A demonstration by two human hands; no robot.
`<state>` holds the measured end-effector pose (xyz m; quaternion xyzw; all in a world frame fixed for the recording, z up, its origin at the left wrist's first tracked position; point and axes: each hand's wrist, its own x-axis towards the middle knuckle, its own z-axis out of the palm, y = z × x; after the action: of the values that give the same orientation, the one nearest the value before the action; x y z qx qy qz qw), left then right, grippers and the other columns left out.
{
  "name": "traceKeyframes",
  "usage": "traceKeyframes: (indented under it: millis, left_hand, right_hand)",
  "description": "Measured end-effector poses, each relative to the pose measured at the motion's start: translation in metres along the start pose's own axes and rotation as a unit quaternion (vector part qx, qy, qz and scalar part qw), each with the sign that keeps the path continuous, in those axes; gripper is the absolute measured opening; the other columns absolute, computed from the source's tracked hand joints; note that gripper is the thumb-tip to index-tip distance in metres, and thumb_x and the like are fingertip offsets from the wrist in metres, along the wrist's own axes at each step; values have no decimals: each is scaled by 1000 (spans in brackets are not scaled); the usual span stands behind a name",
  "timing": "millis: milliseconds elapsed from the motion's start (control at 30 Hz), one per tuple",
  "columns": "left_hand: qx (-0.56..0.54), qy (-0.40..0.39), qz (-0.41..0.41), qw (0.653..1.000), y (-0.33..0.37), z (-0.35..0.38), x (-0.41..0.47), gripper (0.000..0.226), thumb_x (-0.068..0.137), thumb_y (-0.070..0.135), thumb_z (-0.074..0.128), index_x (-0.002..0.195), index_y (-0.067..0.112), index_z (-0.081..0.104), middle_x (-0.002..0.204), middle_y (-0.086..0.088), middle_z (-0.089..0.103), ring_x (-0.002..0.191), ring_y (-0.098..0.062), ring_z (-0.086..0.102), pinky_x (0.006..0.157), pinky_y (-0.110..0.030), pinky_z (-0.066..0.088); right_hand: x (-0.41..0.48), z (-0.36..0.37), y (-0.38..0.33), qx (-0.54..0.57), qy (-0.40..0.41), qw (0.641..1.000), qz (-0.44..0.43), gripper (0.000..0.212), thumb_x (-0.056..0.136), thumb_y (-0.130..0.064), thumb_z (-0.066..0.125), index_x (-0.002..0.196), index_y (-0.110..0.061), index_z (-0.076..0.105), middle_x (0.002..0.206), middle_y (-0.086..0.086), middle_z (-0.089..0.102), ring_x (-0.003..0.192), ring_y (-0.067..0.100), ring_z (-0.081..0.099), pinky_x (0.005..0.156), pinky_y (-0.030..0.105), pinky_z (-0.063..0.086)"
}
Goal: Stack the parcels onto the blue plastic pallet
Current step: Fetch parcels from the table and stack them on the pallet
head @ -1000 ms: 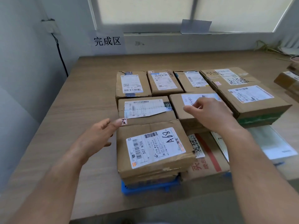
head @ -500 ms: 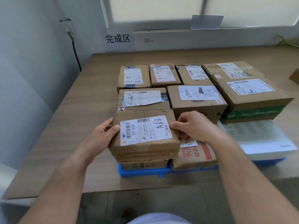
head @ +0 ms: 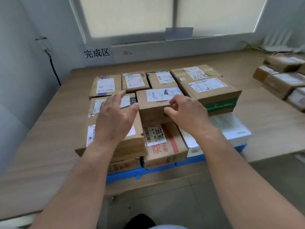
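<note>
Head view, table [head: 49, 129]: wooden, with the pallet near its front edge.
Pallet [head: 122, 175]: blue plastic, visible only along the front, under the parcels.
Parcels [head: 209, 90]: cardboard boxes packed side by side on the pallet, some two high (a second pile [head: 283, 80] sits well apart, far right).
Front-left parcel [head: 132, 146]: on top of another box at the pallet's near corner.
Left hand [head: 113, 119]: fingers spread, released, above that parcel.
Right hand [head: 186, 113]: loosely curled, grasping nothing, over the middle box [head: 153, 109].
</note>
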<state>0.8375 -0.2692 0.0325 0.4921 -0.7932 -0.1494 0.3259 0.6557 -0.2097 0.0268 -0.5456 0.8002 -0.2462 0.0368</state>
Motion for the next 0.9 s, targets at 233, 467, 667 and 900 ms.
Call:
traceKeyframes:
  millis: [233, 467, 667, 900]
  left_hand:
    - [-8, -65, 129, 989, 82, 68, 3, 56, 88, 47, 58, 136, 20, 47, 135, -3, 51, 128, -20, 39, 104, -35, 33]
    - [-44, -141, 236, 960, 170, 158, 0, 58, 87, 52, 56, 135, 21, 48, 130, -2, 53, 123, -20, 42, 103, -38, 37]
    - [-70, -186, 306, 931, 262, 239, 1, 58, 86, 53, 55, 134, 21, 49, 138, 1, 49, 127, -20, 40, 104, -36, 31]
    - [-77, -220, 349, 908, 363, 329, 13, 60, 87, 57, 52, 134, 20, 50, 142, 0, 48, 129, -23, 41, 103, -38, 33]
  right_hand:
    - [-29, -38, 79, -50, 91, 992, 71, 41, 92, -39, 56, 130, -21, 53, 124, 3, 55, 114, 19, 50, 80, 28, 40]
    - [-58, -80, 174, -98, 120, 972, 178, 49, 93, -41, 53, 138, -23, 46, 131, 5, 52, 121, 20, 45, 94, 30, 39]
    - [-65, -126, 269, -127, 135, 948, 259, 53, 92, -43, 56, 139, -22, 46, 134, 5, 50, 125, 23, 43, 101, 33, 35]
    - [-58, -186, 369, -144, 146, 926, 318, 51, 92, -43, 54, 138, -22, 47, 136, 4, 49, 129, 21, 41, 105, 34, 32]
